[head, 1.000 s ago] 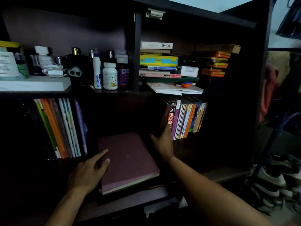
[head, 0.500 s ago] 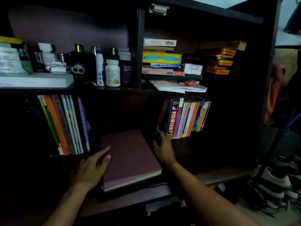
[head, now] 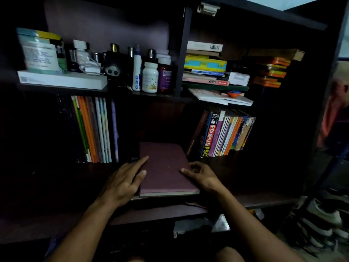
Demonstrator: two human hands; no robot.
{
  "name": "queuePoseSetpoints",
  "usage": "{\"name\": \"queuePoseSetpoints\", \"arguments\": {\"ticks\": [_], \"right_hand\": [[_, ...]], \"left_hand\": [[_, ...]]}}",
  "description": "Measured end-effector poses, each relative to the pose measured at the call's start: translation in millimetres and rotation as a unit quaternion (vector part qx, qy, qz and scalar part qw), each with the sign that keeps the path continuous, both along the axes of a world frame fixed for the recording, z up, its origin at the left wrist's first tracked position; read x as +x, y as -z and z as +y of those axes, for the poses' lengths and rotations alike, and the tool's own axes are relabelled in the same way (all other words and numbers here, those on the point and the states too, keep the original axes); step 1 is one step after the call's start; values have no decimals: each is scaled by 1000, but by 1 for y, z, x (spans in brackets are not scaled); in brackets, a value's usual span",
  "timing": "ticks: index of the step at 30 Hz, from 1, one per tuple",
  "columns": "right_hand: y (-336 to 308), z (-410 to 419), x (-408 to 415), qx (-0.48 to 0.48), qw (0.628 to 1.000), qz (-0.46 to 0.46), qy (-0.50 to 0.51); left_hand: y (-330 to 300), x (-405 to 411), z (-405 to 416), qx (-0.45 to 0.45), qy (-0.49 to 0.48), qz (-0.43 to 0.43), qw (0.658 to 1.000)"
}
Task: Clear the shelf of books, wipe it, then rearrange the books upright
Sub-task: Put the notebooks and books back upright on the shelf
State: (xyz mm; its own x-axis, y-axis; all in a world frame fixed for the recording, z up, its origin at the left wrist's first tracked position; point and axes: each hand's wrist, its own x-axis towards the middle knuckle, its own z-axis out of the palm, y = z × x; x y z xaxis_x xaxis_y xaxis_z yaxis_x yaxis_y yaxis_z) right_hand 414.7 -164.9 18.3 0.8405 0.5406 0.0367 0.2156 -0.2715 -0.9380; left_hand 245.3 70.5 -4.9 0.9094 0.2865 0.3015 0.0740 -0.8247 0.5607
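- Head view: a maroon book (head: 166, 169) lies flat on the dark lower shelf (head: 264, 201), in the gap between two rows of upright books, its front edge close to the shelf's lip.
- Left hand (head: 122, 184) sits at the book's left edge — fingers straight and loosely spread, index finger lying along the cover, thumb tip on top of it. Not really gripping, more resting.
- Right hand (head: 203, 175) is at the book's right edge, fingers curled round that edge and thumb on the cover, so it's got hold of it.
- Left row of books (head: 94, 129) stands upright; the right row (head: 222, 135) leans left, a "FOCUS PSC" spine showing.
- Upper shelf: bottles (head: 150, 76) on the left side, stacked flat books (head: 205, 65) right of the divider.
- It's pretty dim, and shoes (head: 324, 220) sit on the floor at far right.
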Motion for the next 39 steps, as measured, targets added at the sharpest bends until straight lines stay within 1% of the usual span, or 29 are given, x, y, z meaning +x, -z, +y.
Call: {"name": "queuePoseSetpoints", "arguments": {"ticks": [3, 5, 6, 8, 11, 12, 14, 16, 18, 20, 21, 22, 23, 24, 25, 26, 27, 29, 31, 33, 35, 39], "right_hand": [[1, -9, -5, 91, 996, 14, 16], [2, -14, -7, 150, 987, 46, 31], [2, -17, -6, 178, 981, 64, 37], [2, -19, -5, 215, 973, 77, 36], [-1, -16, -9, 231, 970, 72, 17], [-2, -11, -11, 219, 974, 60, 4], [0, -6, -17, 180, 983, 19, -26], [5, -3, -20, 156, 986, -43, -42], [9, -2, -23, 121, 986, -94, -68], [12, 0, -24, 39, 981, -131, -139], [13, 0, -23, -20, 969, -166, -179], [16, 4, -21, -71, 950, -217, -213], [20, 5, -18, -117, 925, -275, -233], [24, 9, -15, -142, 904, -322, -241], [27, 12, -11, -155, 897, -340, -237], [29, 12, -9, -157, 898, -341, -230], [30, 14, -9, -152, 901, -339, -225], [29, 14, -11, -150, 901, -345, -214], [29, 15, -10, -152, 902, -350, -201], [31, 18, -8, -169, 899, -356, -191], [37, 24, -5, -183, 901, -353, -170], [39, 36, -16, -203, 909, -342, -123]], "left_hand": [[-1, -1, -4, 14, 8, -7, 1000], [-1, 0, -3, 15, -7, -8, 1000], [-1, 1, -4, 9, -16, 8, 1000], [-1, 3, -2, -28, -41, 47, 998], [-2, 4, 1, -98, -60, 57, 992], [-4, 0, 4, -123, -57, 53, 989], [-11, -5, 4, -206, -32, 21, 978], [-18, -12, -1, -252, -11, -7, 968], [-19, -22, -7, -292, -25, -50, 955], [-18, -38, -13, -361, -51, -99, 926], [-18, -48, -19, -398, -63, -121, 907], [-18, -62, -23, -426, -84, -144, 889], [-18, -76, -28, -449, -104, -173, 870], [-20, -95, -29, -452, -134, -205, 858], [-21, -113, -27, -440, -163, -236, 851], [-24, -130, -25, -401, -202, -262, 854], [-29, -148, -20, -341, -247, -279, 863], [-38, -177, -11, -212, -334, -274, 877], [-43, -192, 1, -127, -418, -262, 861], [-39, -195, 18, -96, -476, -240, 840], [-34, -189, 30, -84, -509, -210, 831], [-31, -160, 39, -53, -512, -186, 837]]}}
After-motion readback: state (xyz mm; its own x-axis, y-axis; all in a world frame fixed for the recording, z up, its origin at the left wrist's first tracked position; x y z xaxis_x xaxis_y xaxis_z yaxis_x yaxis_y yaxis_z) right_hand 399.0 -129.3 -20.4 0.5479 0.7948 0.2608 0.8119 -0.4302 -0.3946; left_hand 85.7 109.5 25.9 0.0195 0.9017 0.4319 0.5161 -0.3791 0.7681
